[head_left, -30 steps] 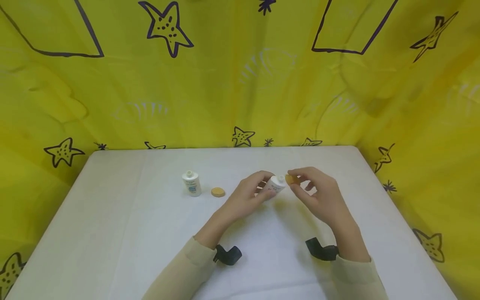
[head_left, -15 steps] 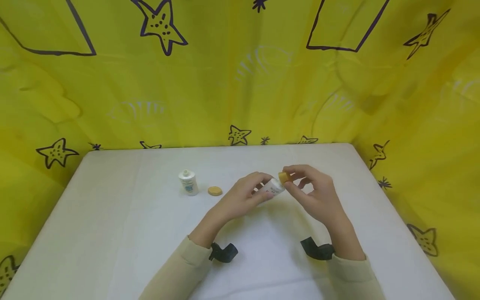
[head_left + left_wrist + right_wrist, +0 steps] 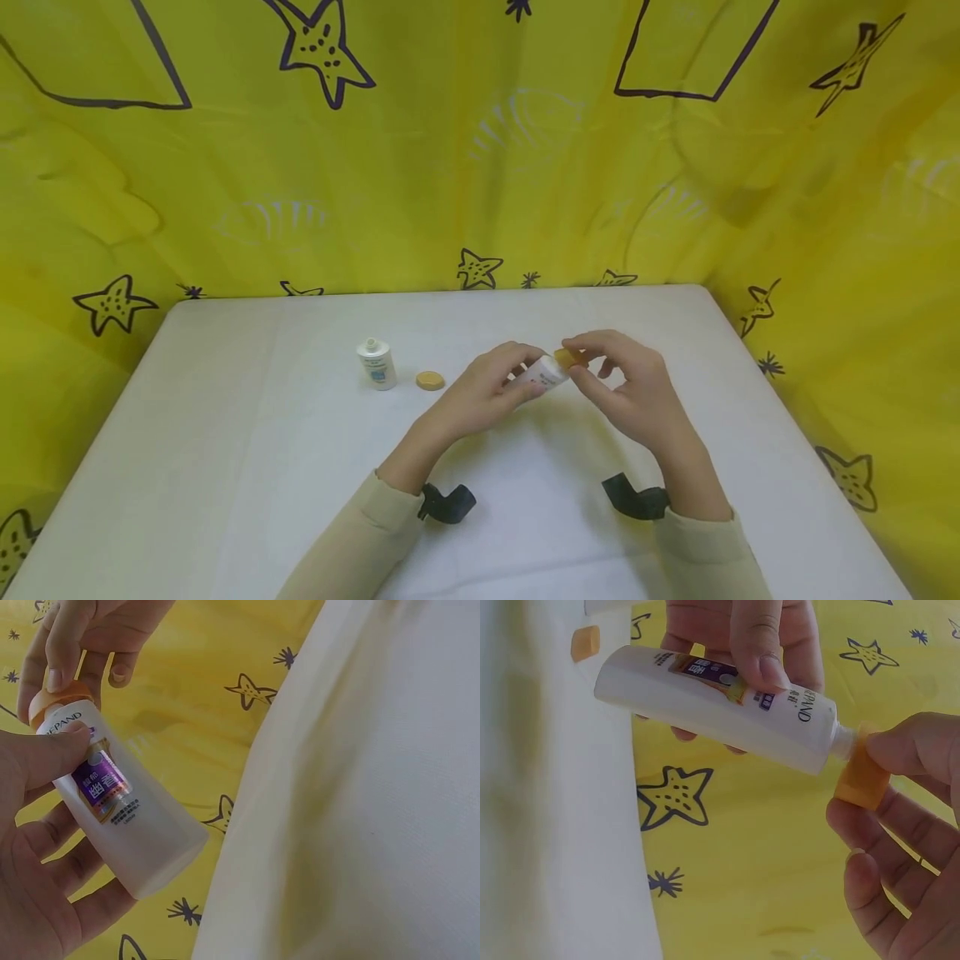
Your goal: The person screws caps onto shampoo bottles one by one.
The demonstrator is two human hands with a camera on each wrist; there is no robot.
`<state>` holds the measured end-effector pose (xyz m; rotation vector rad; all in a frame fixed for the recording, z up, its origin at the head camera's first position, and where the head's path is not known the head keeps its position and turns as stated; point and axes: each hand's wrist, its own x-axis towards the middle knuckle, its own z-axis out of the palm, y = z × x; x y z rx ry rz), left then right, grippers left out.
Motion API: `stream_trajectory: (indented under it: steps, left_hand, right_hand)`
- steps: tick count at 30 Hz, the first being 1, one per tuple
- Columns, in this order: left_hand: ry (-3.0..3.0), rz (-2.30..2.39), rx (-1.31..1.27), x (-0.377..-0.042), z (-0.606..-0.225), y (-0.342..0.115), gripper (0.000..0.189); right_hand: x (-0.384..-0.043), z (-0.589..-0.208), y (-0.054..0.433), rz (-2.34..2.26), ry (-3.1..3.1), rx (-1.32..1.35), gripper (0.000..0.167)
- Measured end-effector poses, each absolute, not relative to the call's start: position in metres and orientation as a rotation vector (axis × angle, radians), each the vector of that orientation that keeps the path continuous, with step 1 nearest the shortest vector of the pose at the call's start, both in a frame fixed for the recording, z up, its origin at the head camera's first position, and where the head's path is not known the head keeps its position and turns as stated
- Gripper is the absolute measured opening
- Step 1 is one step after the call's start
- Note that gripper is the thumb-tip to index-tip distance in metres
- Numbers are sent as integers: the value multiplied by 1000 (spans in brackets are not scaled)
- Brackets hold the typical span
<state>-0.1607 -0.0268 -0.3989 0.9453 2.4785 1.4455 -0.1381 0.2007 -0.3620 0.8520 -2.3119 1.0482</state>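
My left hand grips a small white bottle with a purple label, tilted with its neck toward the right hand. Between thumb and fingers, my right hand pinches an orange cap. In the right wrist view the cap sits at the bottle's neck, and part of the neck shows between cap and shoulder. Whether the threads are engaged cannot be told. Left of the hands, a second white bottle stands upright without a cap. Beside it a second orange cap lies on the table.
A white-covered table lies under both hands. Behind and at its sides hangs a yellow curtain with drawn stars. Dark wrist mounts are strapped at both cuffs.
The right hand has brought its orange cap left onto the neck of the held bottle. Over the last half second the cap has turned a little. The standing bottle and loose cap stay put.
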Motion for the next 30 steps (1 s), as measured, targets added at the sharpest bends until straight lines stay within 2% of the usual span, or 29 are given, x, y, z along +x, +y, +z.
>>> stream_trajectory:
  steps: [17, 25, 30]
  left_hand:
    - [2466, 1431, 921, -161, -396, -29, 32]
    - [2504, 1431, 890, -163, -395, -33, 34]
    - [2497, 1445, 898, -164, -395, -34, 33]
  right_hand:
    - [-137, -364, 196, 1061, -2361, 857, 35]
    - [-139, -363, 197, 1057, -2321, 946, 42]
    - [-138, -363, 196, 1049, -2319, 943, 41]
